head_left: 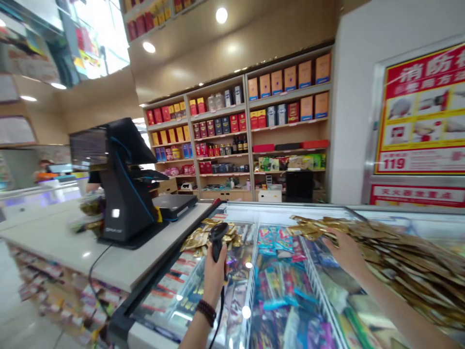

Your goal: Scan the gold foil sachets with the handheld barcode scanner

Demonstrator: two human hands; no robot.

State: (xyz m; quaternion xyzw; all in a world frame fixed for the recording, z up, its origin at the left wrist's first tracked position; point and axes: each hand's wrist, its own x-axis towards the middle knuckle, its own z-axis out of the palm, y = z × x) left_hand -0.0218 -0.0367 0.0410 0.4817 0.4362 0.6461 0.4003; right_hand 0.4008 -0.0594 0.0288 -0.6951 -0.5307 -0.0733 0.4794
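Observation:
My left hand [215, 266], with a dark beaded bracelet on its wrist, is wrapped round the handle of a black barcode scanner [218, 233]. A black cable hangs from the scanner. Just beyond it, several gold packets [199, 237] lie in a loose heap on the glass top of a chest freezer. My right hand [337, 245] reaches over the freezer's right half, its fingers closed on the edge of a gold packet [313, 228]. A large, overlapping pile of flat gold packets [410, 257] spreads to the right, partly hidden behind my right forearm.
Bagged frozen goods [278, 281] show through the freezer glass. On the left, a counter [72, 232] bears a black checkout terminal [125, 194] and a flat black box [176, 206]. Shelves [221, 135] of boxed goods line the back. A red fire notice [423, 111] hangs at right.

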